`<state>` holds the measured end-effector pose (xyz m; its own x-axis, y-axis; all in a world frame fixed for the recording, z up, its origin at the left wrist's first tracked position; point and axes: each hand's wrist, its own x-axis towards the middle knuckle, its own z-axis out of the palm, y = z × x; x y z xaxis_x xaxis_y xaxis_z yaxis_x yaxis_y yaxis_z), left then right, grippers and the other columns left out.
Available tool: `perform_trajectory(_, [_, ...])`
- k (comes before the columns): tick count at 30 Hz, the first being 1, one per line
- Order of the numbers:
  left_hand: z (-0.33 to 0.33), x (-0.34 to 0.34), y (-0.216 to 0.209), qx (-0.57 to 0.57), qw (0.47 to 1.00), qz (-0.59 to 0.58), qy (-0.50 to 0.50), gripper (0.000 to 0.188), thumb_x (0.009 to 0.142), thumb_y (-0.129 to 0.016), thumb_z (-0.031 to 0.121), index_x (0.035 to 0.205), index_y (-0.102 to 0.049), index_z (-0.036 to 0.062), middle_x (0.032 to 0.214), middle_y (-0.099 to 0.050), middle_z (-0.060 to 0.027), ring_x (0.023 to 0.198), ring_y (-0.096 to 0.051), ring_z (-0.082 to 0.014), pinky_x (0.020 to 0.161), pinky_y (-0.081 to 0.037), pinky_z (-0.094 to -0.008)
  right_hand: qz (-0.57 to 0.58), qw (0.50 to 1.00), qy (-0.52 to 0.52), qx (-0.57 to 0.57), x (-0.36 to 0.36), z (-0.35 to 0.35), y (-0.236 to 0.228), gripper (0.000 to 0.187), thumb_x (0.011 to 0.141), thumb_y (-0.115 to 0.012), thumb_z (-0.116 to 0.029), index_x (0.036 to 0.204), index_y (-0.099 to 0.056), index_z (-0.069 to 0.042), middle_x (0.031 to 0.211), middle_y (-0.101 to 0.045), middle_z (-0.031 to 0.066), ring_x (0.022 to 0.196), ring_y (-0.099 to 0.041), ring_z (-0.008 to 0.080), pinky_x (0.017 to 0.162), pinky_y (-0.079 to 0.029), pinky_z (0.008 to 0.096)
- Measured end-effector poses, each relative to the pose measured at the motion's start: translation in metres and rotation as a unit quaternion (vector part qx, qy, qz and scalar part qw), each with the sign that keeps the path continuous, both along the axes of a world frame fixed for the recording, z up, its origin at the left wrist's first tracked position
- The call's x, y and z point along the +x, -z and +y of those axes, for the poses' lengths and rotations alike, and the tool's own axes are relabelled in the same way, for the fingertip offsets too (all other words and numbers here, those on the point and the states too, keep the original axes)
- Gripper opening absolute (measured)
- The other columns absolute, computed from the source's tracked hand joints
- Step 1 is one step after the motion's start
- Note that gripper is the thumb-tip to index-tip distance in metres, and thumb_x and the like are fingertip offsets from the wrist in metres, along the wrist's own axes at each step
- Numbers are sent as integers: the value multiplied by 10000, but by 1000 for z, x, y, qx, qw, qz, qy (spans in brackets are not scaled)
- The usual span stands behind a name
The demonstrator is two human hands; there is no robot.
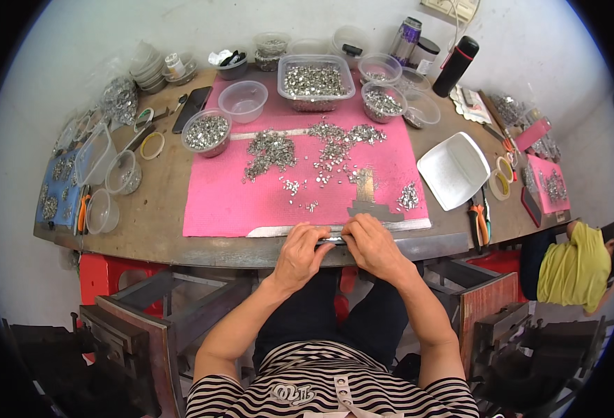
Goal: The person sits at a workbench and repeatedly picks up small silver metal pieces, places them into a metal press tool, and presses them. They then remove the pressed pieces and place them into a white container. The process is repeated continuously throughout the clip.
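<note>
At the near edge of the pink mat, my left hand and my right hand are close together. Between them is a thin, dark, narrow strip with a silvery top, its ends pinched by the fingers of each hand. What exactly the strip is cannot be made out. Beyond my right hand, a tan patterned block with grey tape lies on the mat. Loose small silver metal pieces are heaped on the mat, with a smaller pile to the right.
Tubs of metal pieces stand at the back, including a square tub and a round tub. A white tray and orange-handled pliers lie to the right. Left are a phone and clear containers. Another person is at far right.
</note>
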<state>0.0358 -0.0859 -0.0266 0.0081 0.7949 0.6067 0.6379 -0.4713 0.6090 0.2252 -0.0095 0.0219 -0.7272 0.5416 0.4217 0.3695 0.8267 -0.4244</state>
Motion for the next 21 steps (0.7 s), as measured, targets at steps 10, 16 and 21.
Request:
perform_trajectory(10, [-1,1,-1,-2,1000,-2,-5,332,787,-834,9,999,-579,32,1053,-736,-124,966,-666,-317,903,-514,-435,-47,994,-22,96,2,-8,1,159,825,-662,-49,968,-612,0,969,-565,126,938,-588,302,849,-490,421])
perform_trajectory(16, [0,-4,2,21,1000,8,2,400,806,-839,89,1137,-621,36,1102,-702,-116,1019,-635,-306,935,-476,-453,2,1000,2,29,18,-12,-1,343,837,-745,-70,1157,-648,11,1112,-617,132,1062,-611,306,938,-488,412])
perform_trajectory(21, [-27,-42,-7,-59,985,111,-114,466,797,-840,311,1173,-676,89,1128,-605,-68,1067,-533,-268,972,-337,-441,27,978,87,-186,48,-16,-8,527,816,-824,-97,1294,-623,-3,1210,-615,137,1073,-633,292,939,-519,392])
